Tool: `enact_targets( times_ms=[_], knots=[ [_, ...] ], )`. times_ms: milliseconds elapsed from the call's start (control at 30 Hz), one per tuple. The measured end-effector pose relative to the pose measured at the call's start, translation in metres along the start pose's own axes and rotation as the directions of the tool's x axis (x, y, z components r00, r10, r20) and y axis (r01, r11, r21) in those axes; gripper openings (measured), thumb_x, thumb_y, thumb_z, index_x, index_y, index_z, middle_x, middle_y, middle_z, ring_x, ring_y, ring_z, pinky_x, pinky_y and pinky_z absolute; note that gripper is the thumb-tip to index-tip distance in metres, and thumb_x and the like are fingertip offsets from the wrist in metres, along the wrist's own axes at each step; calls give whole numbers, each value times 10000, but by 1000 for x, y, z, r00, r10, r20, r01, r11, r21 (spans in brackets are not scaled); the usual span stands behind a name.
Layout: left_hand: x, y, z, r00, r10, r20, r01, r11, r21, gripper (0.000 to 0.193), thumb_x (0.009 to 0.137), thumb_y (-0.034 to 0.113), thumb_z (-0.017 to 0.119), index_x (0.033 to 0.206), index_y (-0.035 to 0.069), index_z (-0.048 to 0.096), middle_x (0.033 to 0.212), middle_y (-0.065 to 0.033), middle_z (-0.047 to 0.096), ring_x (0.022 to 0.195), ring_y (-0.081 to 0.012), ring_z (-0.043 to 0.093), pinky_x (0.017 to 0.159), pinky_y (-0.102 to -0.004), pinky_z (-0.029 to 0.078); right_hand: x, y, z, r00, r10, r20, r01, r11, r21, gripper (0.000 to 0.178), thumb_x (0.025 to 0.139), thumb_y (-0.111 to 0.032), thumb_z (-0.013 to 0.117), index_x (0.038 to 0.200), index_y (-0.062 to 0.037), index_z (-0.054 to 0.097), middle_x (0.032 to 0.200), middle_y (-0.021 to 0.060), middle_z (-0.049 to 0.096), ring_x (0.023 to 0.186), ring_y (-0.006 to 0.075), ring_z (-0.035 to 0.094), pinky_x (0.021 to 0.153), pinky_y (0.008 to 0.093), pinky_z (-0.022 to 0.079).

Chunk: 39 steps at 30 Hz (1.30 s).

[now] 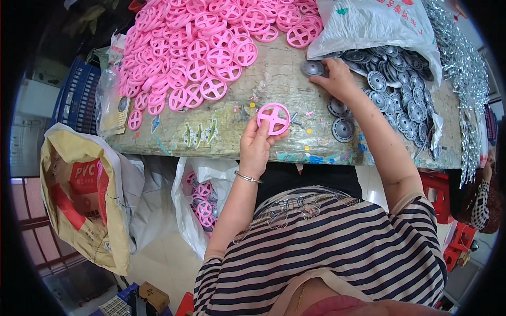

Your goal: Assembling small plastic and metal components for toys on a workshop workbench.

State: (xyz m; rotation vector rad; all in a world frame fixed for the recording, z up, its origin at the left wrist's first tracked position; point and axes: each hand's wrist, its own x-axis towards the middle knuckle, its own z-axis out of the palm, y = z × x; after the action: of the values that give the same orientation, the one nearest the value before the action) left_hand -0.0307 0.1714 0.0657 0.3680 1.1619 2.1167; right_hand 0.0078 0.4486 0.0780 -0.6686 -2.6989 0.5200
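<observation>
A pink plastic wheel ring (285,117) with four spokes is pinched in my left hand (255,143), just above the table's near edge. Farther right, my right hand (335,79) grips a grey plastic disc (312,68) by its right side, near the mouth of a white sack. Many similar grey discs (377,80) spill out of that sack (377,31) across the right of the table. A few lie apart, one of them (343,129) close to the near edge. Behind my left hand a big heap of pink rings (205,50) covers the far left.
The worn wooden table (287,58) carries paint stains and small scraps. Below its edge hangs a white bag (184,210) with pink and grey pieces inside. A large open paper sack (124,210) stands at left, and silver tinsel (469,79) hangs at right.
</observation>
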Motion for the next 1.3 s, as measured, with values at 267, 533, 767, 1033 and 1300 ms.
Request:
enact_targets(
  times_ms=[267,533,767,1033,1300],
  knots=[
    [2,3,-3,999,-43,25,46,993,-107,368,1006,206,413,1303,-12,409,1187,-136,555,1048,-237,607,888,-377,532,10,-12,13,992,48,-119,-55,997,-60,565,707,-426,765,1004,31,614,938,181,618,872,296,599,780,379,481],
    [3,3,-1,998,-54,26,56,995,-87,362,997,196,441,1297,-4,416,1185,-129,550,1053,-234,601,892,-371,532,26,-13,22,968,244,61,-251,946,204,535,732,-438,736,1034,-13,616,969,191,611,939,310,591,811,392,471],
    [1,3,-4,998,-52,26,54,995,-83,349,993,173,448,1293,-3,419,1188,-124,546,1054,-232,597,892,-373,533,25,-40,24,990,103,-101,-110,992,-65,636,718,-486,715,1122,-16,572,1170,219,545,1090,364,524,876,437,458],
    [4,3,-2,999,-51,12,52,993,-103,348,990,148,449,1304,3,411,1207,-123,537,1065,-231,591,897,-370,531,-7,-63,-10,966,97,239,-247,619,746,281,877,-153,629,1119,-22,570,860,16,610,707,98,540,628,206,432],
    [1,3,0,999,-42,20,44,993,-113,348,970,60,458,1312,11,425,1230,-114,531,1091,-213,571,912,-371,529,-70,-110,-2,969,-138,203,-41,726,686,347,831,-117,675,1169,-55,628,915,58,537,880,135,541,757,244,454]
  ],
)
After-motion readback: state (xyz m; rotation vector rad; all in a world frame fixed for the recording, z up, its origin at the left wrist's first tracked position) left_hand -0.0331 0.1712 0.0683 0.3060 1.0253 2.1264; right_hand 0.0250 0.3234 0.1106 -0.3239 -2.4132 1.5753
